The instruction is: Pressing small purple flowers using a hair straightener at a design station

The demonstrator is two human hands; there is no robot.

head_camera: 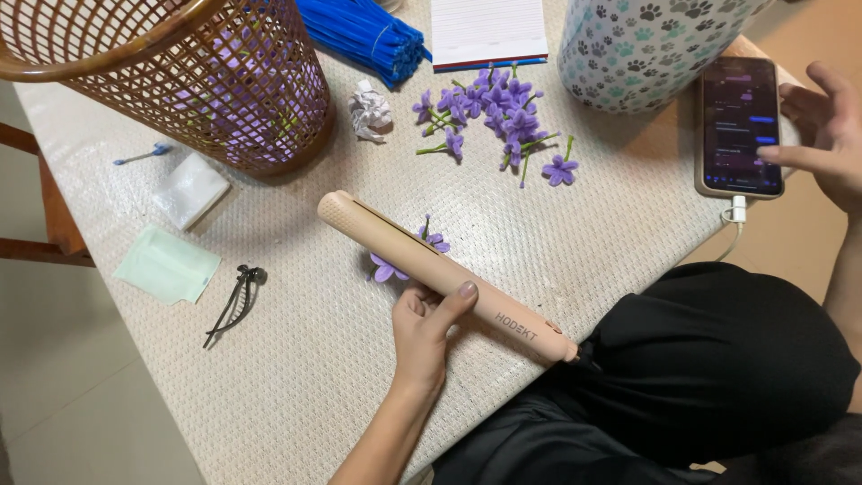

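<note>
Broadly, everything sits on a table (pixel 296 377) covered with a cream woven cloth, and the peach hair straightener (pixel 444 274) lying diagonally near its middle serves well as the landmark. Beyond the straightener's rounded tip, toward the far left corner, a brown wicker basket (pixel 193 76) stands upright with purple blooms showing through its mesh, apparently a store for them. Beyond the straightener to the far right stands a tall paw-print container (pixel 642 45), and between those two lie a lined notepad (pixel 488 33) and a bundle of blue sticks (pixel 364 31), pushed back as if to keep the middle free. Just beyond the straightener a loose heap of purple flowers (pixel 503 121) is spread flat, stems apart, so single blooms are easy to pick. Right of the straightener, at the table's edge, a phone (pixel 740 126) lies face up with its cable plugged in; the right hand (pixel 831 135) rests beside it, fingers loose and holding nothing, one fingertip on the lit screen. The left hand (pixel 426 328) is wrapped around the straightener's lower half, thumb on top, pressing the plates closed on a small purple blossom (pixel 388 268) whose petals poke out on both sides, likely to flatten it. Left of the straightener lie a pale green pouch (pixel 166 265), a white packet (pixel 190 189), a black hair clip (pixel 235 301), a crumpled tissue (pixel 370 110) and a cotton swab (pixel 142 155).
</note>
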